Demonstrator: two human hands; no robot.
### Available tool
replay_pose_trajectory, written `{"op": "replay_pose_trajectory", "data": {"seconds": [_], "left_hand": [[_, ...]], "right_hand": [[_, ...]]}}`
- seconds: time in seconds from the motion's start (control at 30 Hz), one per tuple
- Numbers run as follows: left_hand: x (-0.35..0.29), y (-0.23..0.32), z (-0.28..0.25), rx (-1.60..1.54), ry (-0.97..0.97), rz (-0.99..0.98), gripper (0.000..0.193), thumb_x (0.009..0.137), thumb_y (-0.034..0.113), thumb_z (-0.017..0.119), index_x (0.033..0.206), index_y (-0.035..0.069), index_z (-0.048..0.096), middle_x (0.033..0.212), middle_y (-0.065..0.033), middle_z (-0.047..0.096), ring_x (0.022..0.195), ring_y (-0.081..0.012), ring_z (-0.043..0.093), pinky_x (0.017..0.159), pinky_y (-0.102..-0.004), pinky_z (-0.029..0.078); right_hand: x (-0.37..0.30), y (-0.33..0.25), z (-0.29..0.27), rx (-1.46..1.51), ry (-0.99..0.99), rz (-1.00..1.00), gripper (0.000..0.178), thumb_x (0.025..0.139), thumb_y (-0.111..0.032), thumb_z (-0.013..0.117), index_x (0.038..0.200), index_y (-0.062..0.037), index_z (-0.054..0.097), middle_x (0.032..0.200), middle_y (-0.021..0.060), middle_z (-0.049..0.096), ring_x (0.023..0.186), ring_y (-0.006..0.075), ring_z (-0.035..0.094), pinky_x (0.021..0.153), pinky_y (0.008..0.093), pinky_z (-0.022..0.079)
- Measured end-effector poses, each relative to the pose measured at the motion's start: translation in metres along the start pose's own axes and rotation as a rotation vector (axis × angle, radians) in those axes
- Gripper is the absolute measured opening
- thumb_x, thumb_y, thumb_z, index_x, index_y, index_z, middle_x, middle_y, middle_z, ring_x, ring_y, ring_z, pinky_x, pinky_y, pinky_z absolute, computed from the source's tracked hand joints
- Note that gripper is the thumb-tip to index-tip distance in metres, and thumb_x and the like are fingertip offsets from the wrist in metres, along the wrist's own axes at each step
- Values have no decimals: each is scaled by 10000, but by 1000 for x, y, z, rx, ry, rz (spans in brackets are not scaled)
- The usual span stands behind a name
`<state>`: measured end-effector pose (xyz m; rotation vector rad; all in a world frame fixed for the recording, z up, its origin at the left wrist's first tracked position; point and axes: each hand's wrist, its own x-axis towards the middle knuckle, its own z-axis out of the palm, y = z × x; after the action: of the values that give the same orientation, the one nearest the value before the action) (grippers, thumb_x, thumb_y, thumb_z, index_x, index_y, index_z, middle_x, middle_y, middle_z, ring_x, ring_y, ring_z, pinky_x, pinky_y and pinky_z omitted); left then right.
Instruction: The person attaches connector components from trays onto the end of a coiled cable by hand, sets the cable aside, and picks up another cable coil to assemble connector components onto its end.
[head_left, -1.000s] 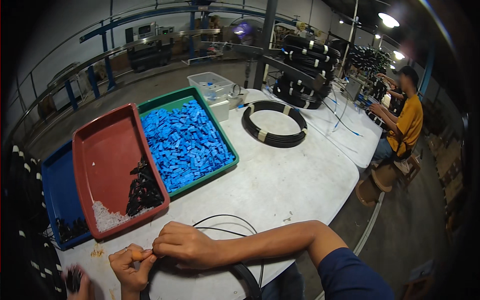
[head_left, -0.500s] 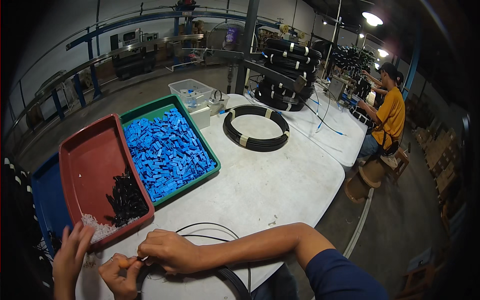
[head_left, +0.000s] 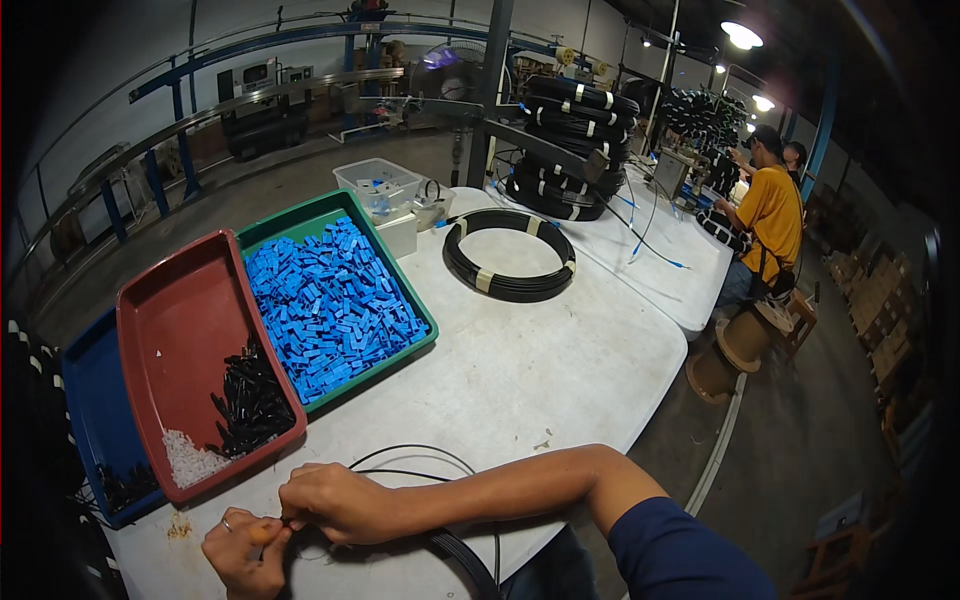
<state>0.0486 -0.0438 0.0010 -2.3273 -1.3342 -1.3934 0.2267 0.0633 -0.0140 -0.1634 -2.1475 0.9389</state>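
Note:
My left hand (head_left: 245, 552), with a ring and an orange cover on one finger, is closed in a pinch at the lower left. My right hand (head_left: 338, 503) is closed against its fingertips; its forearm crosses from the right. Between them a small dark piece shows, apparently the end of a black cable, mostly hidden by my fingers. Below my right forearm lies a coil of black cable (head_left: 466, 562), and thin loops of cable (head_left: 425, 447) rise beyond it. Just past my hands, a red tray (head_left: 185, 330) holds black sleeve-like parts (head_left: 250, 405) and small white pieces (head_left: 193, 458).
A green tray (head_left: 428, 340) full of blue clips (head_left: 330, 310) and a blue tray (head_left: 90, 370) flank the red one. Further off are a taped cable coil (head_left: 510, 284), a clear box (head_left: 378, 180) and stacked coils (head_left: 575, 150). A person in yellow (head_left: 775, 215) sits at the far right.
Another person's hand, which was at the near corner of the red tray on the left, has left the view. My two hands stay pinched together with little movement.

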Motion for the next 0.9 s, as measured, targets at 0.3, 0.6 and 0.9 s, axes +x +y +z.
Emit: {"op": "replay_pose_trajectory", "data": {"seconds": [0.3,0.6,0.9], "left_hand": [[7,1,1,9,-20,114,143,718,-52,776,781,11,664,695,-116,673,585,-248,597,610,-366,459],[-2,-4,0,-210,53,-218,136,715,-36,789,766,-9,666,710,-134,683,609,-242,596,610,-347,457],[6,1,-2,23,10,55,171,691,-57,798,800,-4,677,715,-132,696,589,-251,617,584,-342,477]], "right_hand": [[-2,-5,-3,18,-87,82,188,670,12,691,771,-17,535,821,184,626,796,390,596,693,452,466],[-1,-10,-1,-195,162,-232,217,699,67,683,863,-17,569,764,135,577,788,348,599,720,437,472],[-1,-1,1,106,-100,112,234,720,45,712,901,-37,589,862,137,640,833,341,625,732,419,485]]}}
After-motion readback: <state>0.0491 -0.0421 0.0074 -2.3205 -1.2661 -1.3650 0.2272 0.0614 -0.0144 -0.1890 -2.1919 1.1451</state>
